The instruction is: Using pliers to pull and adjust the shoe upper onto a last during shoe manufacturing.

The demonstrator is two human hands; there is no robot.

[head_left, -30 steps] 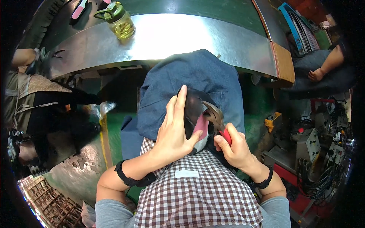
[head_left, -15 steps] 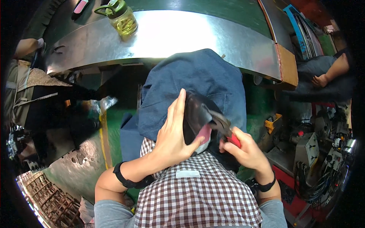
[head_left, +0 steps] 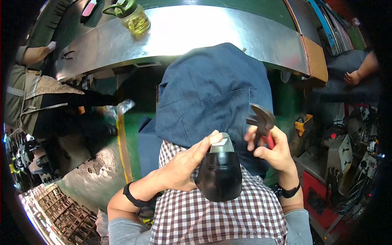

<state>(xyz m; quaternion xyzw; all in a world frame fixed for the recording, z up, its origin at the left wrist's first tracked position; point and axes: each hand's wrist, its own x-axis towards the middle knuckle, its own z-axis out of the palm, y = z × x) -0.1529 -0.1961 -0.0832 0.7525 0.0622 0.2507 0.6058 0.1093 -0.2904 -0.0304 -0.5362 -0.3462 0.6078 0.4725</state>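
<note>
A black leather shoe upper (head_left: 220,177) sits on a pale green last (head_left: 221,143) above my lap, the last's top showing past the leather edge. My left hand (head_left: 183,164) is closed on its left side, with the fingers up by the last. Right of the shoe, my right hand (head_left: 279,150) grips lasting pincers (head_left: 263,118) by their red handles. Their curved metal head points up and stands apart from the leather. Part of the pincers' handles is hidden by my fingers. Under the shoe lies my checked apron (head_left: 216,220).
Ahead runs a metal-edged conveyor bench (head_left: 102,47) carrying a green-lidded bottle (head_left: 134,20) and a shoe with a pink sole (head_left: 89,9). People sit at left and right. Machinery (head_left: 339,155) stands at right, a wooden rack (head_left: 61,208) at lower left.
The shoe has turned over and come nearer to me; its pink underside no longer shows. The pincers have moved from its edge off to the right, and their head now points upward.
</note>
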